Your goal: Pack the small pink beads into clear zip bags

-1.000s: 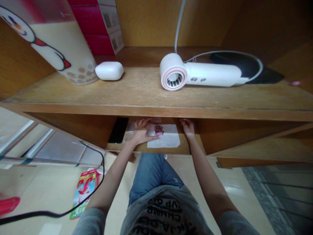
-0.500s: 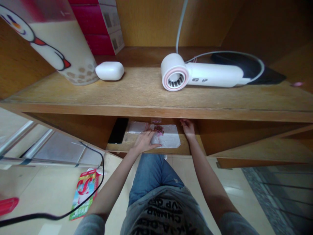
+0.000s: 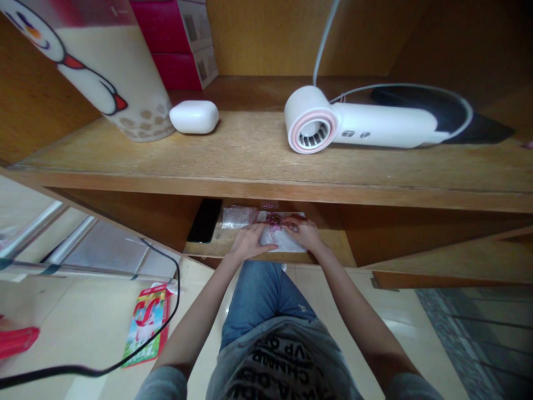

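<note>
On the lower shelf lies a white sheet (image 3: 283, 243) with a small pile of pink and dark red bead-like bits (image 3: 273, 220) on it. My left hand (image 3: 249, 242) rests flat on the sheet's left side, its thumb spread away from the fingers. From the right, my right hand (image 3: 303, 232) reaches over the sheet with its fingertips pinched at the pile's edge. Whatever those fingertips hold is too small to make out. A clear plastic bag (image 3: 238, 217) lies just beyond my left hand. Another small clear packet (image 3: 270, 205) sits behind the pile, partly hidden by the upper board.
A black phone (image 3: 205, 220) lies left of the bag. Over my hands juts the upper shelf (image 3: 250, 161), carrying a bubble tea cup (image 3: 120, 72), a white earbud case (image 3: 194, 117), pink boxes (image 3: 177, 69) and a white hair dryer (image 3: 375, 123). A black cable (image 3: 137, 347) hangs at left.
My right hand has moved left from the shelf's right side to the bead-like pile, its fingers now pinched there. My left hand stays on the sheet. The view has shifted slightly.
</note>
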`<state>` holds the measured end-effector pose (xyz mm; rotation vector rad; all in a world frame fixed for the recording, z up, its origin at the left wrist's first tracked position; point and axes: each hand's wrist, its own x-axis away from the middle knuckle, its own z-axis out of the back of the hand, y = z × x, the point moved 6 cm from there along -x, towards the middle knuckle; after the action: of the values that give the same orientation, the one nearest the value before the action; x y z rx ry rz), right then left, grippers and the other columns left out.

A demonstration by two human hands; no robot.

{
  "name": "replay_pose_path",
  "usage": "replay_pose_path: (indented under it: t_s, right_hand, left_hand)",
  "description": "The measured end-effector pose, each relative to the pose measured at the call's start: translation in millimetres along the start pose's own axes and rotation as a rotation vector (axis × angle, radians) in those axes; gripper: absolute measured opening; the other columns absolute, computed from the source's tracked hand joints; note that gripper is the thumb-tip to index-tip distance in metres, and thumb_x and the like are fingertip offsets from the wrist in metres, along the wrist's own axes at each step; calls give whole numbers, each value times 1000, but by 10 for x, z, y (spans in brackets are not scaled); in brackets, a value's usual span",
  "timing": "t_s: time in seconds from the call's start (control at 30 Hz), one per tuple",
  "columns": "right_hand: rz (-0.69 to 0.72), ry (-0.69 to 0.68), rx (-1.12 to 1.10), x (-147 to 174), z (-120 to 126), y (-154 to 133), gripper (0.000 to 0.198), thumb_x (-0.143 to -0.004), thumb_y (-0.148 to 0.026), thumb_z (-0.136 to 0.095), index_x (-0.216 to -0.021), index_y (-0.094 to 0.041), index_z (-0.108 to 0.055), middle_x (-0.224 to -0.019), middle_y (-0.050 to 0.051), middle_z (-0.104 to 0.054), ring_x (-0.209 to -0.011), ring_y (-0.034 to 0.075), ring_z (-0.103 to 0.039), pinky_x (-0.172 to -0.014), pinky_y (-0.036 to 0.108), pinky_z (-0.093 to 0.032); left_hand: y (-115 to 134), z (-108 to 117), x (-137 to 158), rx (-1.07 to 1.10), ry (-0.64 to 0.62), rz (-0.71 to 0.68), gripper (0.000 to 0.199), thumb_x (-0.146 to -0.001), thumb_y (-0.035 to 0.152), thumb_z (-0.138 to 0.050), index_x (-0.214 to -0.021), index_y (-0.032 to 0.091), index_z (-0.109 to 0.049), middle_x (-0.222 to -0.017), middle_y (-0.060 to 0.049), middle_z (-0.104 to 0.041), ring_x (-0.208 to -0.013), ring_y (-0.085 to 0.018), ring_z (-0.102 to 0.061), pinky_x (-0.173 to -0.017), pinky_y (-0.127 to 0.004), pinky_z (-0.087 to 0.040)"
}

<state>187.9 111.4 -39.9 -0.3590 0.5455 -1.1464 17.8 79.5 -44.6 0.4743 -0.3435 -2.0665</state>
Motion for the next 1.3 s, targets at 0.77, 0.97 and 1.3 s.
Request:
replay_pose_path:
  t_s: [0.77, 0.97, 1.3]
  right_hand:
    - [15, -126, -34, -8, -287, -248, 20, -81, -31, -49, -88, -23, -67, -73, 1, -67, -62, 14, -57, -57, 22, -35]
    - [-73, -19, -221, 49, -209, -123, 24, -80, -38, -51, -84, -20, -66, -59, -2, -57, -52, 11, -47, -50, 21, -33]
    - [-39, -85, -377, 51, -343, -269, 22, -78, -37, -53, -83, -20, -66, -63, -1, -59, -56, 11, -50, -52, 21, -35]
  left_hand:
    - [-41, -7, -1, 2, -24, 52, 62, -71, 59, -54, -117, 18, -48, -109, -9, -61, -99, -25, -58, -84, -35, -44]
    - [-29, -1, -3, 5, -30, 44, 62, -73, 59, -53, -119, 17, -46, -111, -10, -61, -99, -25, -58, -83, -35, -45]
    - [-33, -6, -11, 17, -25, 63, 54, -72, 55, -56, -111, 19, -51, -105, -8, -63, -96, -25, -59, -82, -34, -45]
